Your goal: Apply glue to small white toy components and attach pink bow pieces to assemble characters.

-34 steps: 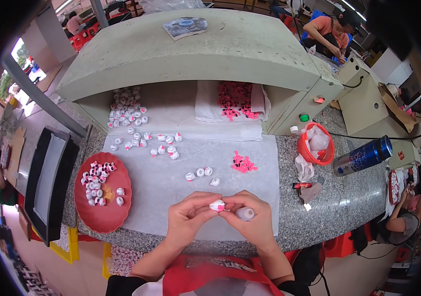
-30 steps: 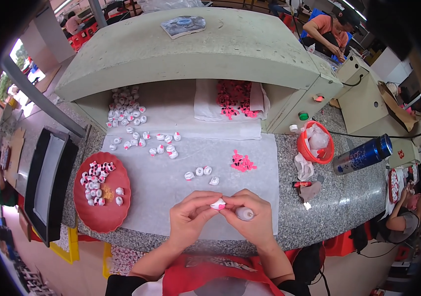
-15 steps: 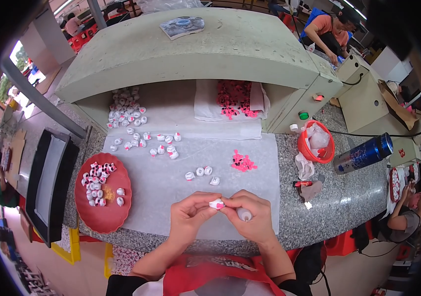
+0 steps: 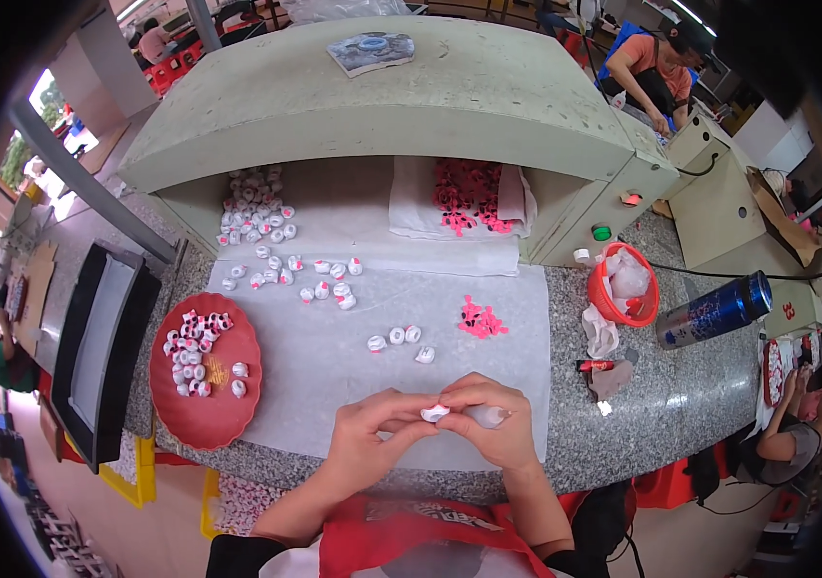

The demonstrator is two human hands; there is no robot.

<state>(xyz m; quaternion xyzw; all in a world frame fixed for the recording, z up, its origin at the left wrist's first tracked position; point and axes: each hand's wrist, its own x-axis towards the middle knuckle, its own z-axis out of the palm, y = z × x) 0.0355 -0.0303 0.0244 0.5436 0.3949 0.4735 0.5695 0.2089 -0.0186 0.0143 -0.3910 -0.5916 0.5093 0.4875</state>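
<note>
My left hand [image 4: 372, 433] pinches a small white rounded piece [image 4: 435, 413] between thumb and fingers, over the front of the white paper sheet [image 4: 310, 385]. My right hand [image 4: 499, 438] meets it there, its fingertips touching the same piece. Tucked in the right palm is a small translucent squeeze bottle [image 4: 484, 416], partly hidden by the fingers. Several white pieces [image 4: 396, 335] like the held one lie just beyond my hands. To their right is a cluster of small pink pieces [image 4: 481, 318] with dark spots.
A red scalloped plate [image 4: 180, 414] with white pieces stands left, beside a black tray [image 4: 93, 385]. Ahead, a grey-green metal hood [image 4: 382, 120] covers more pieces. On the right are a red basket [image 4: 650, 308] of plastic bags and a blue bottle [image 4: 719, 310]. Other people work nearby.
The white piece has been turned between my fingers, so its pink patch no longer shows. Both hands stay together, and the whole view has shifted slightly.
</note>
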